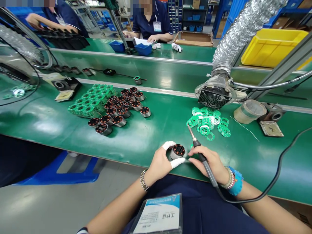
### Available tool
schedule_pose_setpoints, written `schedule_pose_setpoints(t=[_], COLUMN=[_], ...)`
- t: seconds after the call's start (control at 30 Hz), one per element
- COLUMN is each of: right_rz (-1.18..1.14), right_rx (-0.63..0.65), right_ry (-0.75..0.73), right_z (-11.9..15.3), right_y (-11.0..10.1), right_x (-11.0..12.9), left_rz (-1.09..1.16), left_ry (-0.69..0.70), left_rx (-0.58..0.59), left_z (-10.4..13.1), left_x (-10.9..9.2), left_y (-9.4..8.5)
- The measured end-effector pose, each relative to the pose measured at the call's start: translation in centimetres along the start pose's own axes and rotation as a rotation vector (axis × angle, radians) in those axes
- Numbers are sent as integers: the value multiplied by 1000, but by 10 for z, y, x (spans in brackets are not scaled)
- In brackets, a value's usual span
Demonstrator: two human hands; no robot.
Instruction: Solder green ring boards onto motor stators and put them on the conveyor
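Note:
My left hand [162, 160], with white covers on its thumb and a finger, grips a motor stator [177, 151] near the table's front edge. Orange copper windings and a dark core show on the stator's top; its side is silver metal. In my right hand [211, 162] is a soldering iron [204, 160], its tip pointing up and away to the left. Thumb and fingertips of that hand come close to the stator's right side; whether they pinch anything small I cannot make out. Beyond the iron's tip lies a loose pile of green ring-shaped circuit boards [206, 120].
Rows of stators [118, 121] stand left of centre beside stacked green boards [91, 100]. A fume fan [213, 98] on a silver duct hangs at the back right. Near it are a round tub [250, 111] and a soldering stand with sponge [271, 128]. Co-workers sit across the bench.

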State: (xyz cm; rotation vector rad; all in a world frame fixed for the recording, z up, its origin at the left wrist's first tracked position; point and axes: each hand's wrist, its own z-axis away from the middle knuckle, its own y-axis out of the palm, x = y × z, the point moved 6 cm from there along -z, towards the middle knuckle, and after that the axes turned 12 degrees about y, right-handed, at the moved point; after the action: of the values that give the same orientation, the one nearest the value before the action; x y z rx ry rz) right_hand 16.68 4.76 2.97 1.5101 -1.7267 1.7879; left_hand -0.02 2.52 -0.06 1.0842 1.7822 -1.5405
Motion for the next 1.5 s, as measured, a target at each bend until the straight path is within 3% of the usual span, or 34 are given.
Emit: schedule_pose_setpoints(t=[0.1, 0.2, 0.43, 0.6, 0.8, 0.93, 1.1, 1.5], right_rz=[-19, -30, 77, 57, 31, -11, -76, -115], right_rx=[-77, -74, 14, -102, -127, -122, -9, 78], right_ry=[59, 146, 110, 115, 108, 248, 343, 398], right_z=[1, 1, 1, 10, 25, 27, 23, 18], right_y=[-4, -2, 10, -22, -51, -50, -41, -37], right_x=[-1, -12, -23, -26, -33, -48, -56, -59], left_rz=[89, 178, -127, -64, -31, -37, -29, -26], left_ry=[15, 97, 320, 294, 263, 255, 280, 311], left_rx=[-1, 22, 136, 197, 210, 205, 187, 172], left_z=[3, 6, 0, -19, -32, -34, -34, -34], left_x=[0, -4, -18, -3, 8, 9, 11, 11], left_y=[1, 4, 17, 13, 12, 14, 14, 14])
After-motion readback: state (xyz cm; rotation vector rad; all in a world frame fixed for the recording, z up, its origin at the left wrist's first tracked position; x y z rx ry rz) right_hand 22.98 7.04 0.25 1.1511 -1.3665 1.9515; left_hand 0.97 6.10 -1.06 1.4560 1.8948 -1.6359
